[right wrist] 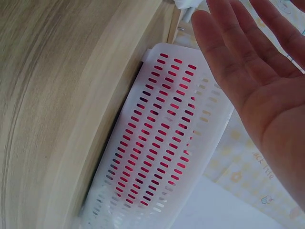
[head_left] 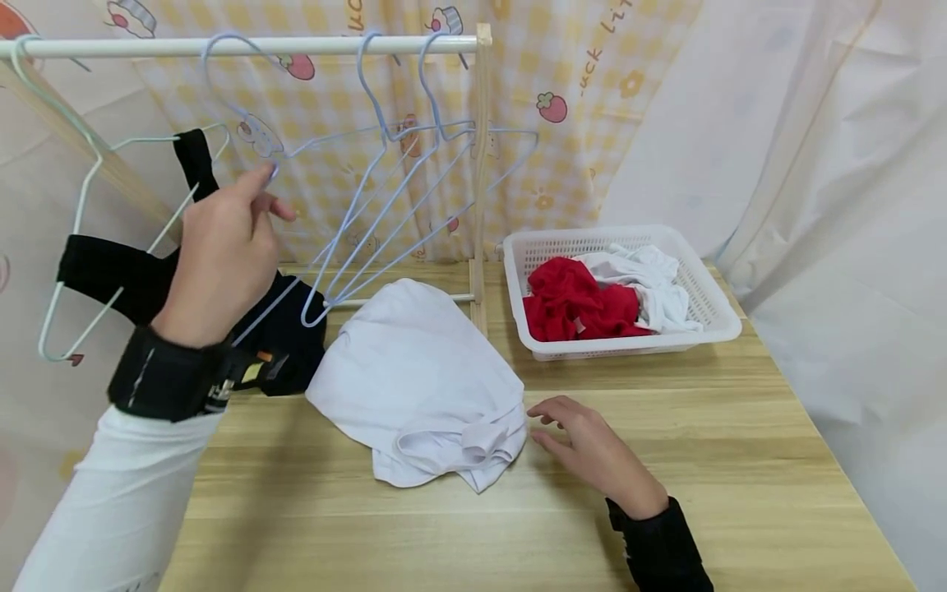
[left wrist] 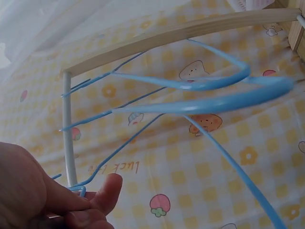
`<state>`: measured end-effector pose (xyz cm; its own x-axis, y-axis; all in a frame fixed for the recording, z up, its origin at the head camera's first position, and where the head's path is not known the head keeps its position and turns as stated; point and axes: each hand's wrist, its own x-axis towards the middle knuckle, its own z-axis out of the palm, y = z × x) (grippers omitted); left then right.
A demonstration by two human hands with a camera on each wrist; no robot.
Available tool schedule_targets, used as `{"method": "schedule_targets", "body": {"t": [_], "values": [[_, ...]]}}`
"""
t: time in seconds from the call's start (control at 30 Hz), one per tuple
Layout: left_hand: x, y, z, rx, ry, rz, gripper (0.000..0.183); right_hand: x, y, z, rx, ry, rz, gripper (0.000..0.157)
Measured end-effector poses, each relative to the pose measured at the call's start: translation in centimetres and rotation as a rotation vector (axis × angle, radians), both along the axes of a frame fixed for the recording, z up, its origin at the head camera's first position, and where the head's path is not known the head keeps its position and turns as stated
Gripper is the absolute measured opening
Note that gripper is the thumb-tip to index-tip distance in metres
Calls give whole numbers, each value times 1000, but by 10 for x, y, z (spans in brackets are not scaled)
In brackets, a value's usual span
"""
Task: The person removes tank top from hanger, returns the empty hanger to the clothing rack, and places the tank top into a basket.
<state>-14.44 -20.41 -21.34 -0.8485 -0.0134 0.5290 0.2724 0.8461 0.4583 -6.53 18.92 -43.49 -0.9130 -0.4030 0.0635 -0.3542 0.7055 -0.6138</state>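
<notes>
My left hand (head_left: 225,259) is raised at the rack and pinches a light-blue wire hanger (left wrist: 233,164) near its neck. The hook of that hanger is up at the white rod (head_left: 311,47). Just left of this hand, a black strappy top (head_left: 111,267) hangs on a pale-green hanger (head_left: 80,193). My right hand (head_left: 595,448) holds nothing, its fingers loosely bent low over the table. Its fingertips are right at the edge of a white garment (head_left: 422,362), which lies spread with its lower end bunched. In the right wrist view the palm and extended fingers show.
Two more blue hangers (head_left: 361,62) hang at the rod's right end by the wooden post (head_left: 481,164). A white perforated basket (head_left: 625,349) with red and white clothes stands at the back right of the wooden table (head_left: 740,493). A patterned curtain (head_left: 562,164) hangs behind.
</notes>
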Motion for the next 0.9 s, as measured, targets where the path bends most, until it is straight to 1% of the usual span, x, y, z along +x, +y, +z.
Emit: {"method": "schedule_targets", "body": {"t": [0.13,0.23,0.33,0.47,0.57,0.67,0.8,0.9], "values": [[-17,7,11,-3,1,-12,52,1,2,-2,1,-3,2,27],[-27,12,15,-14,-39,-9,53,2,3,-3,4,2,11,26],[-37,17,15,-26,-104,-11,54,3,4,-4,2,10,15,25],[-46,22,10,-30,-173,-29,56,4,5,-5,-3,16,12,25],[-49,25,6,-32,-188,-36,55,4,5,-4,3,17,8,25],[-48,25,5,-35,-206,-46,56,3,6,-3,11,13,-2,25],[-43,24,7,-34,-234,-73,55,3,6,-2,10,18,-9,26],[-37,23,5,-35,-247,-100,56,2,6,-1,4,17,-11,27]]}}
